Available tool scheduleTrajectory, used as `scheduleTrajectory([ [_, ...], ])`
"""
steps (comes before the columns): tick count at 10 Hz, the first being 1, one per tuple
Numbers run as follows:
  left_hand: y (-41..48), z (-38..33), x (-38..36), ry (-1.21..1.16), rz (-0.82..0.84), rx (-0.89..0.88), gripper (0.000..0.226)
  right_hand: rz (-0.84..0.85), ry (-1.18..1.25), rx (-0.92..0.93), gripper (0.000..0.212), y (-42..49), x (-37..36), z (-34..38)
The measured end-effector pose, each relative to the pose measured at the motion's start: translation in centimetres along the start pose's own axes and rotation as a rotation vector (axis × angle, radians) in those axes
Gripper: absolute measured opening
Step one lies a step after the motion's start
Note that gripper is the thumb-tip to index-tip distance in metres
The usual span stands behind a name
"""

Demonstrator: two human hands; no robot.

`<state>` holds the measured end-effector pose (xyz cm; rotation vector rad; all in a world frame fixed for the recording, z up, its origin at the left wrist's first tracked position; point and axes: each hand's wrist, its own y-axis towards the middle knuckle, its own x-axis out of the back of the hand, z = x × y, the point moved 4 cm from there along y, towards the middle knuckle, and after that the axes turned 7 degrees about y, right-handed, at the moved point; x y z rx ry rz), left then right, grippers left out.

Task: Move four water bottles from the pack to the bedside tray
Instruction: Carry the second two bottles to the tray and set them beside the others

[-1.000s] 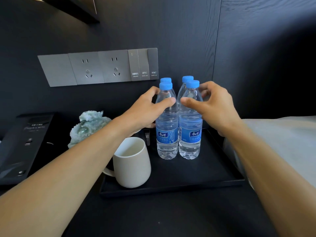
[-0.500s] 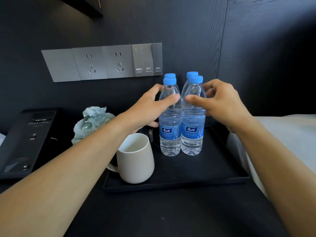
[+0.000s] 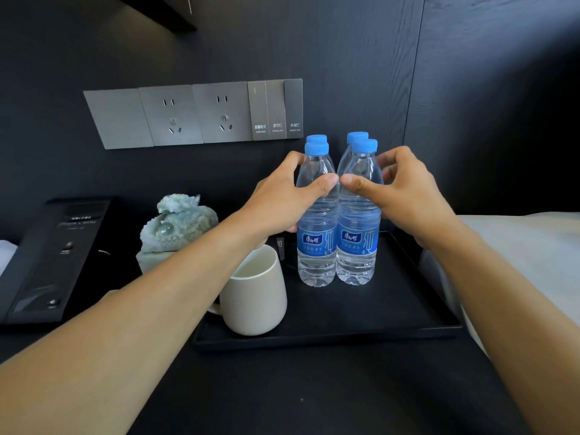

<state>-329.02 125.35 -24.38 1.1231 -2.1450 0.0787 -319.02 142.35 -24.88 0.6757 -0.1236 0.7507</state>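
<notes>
Blue-capped water bottles [image 3: 335,215], four of them, stand upright in a tight cluster on the black tray [image 3: 361,312] on the dark desk [image 3: 282,387]. Left hand [image 3: 282,199] cups the left pair and right hand [image 3: 405,193] the right pair, thumbs pressing the near bottles. White mug [image 3: 254,296] sits near-left on the tray.

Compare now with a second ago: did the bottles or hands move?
Little changed. The left hand and right hand stay cupped around the four bottles, thumbs nearly meeting in front; nothing was taken up or let go. The bottles stay upright, bunched at the back of the black tray, beside the mug. Only the camera view shifted slightly.
</notes>
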Motion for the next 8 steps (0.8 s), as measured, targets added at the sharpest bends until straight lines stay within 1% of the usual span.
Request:
scheduleTrajectory([
  [2,0.0,-0.1,-0.4,0.036,-0.087,-0.017,0.044,-0.019,-0.018,0.044,0.056,0.0,0.0,0.1],
  [3,0.2,0.0,-0.5,0.043,-0.106,-0.022,0.044,-0.010,0.004,0.047,0.057,0.0,0.0,0.0],
  [5,0.3,0.3,-0.6,0.046,-0.093,-0.026,0.041,-0.004,0.016,0.060,0.058,0.1,0.0,-0.2],
  [6,-0.1,0.3,-0.9,0.080,-0.102,0.001,0.049,-0.008,0.012,0.071,0.060,-0.4,0.0,-0.3],
  [7,0.0,-0.3,-0.4,0.082,-0.187,0.029,0.063,-0.036,0.042,0.077,0.057,-0.8,0.1,-0.1],
  [8,-1.7,-3.0,0.1,0.205,-0.454,-0.067,0.057,-0.134,0.098,0.064,0.050,-1.7,1.2,1.0],
])
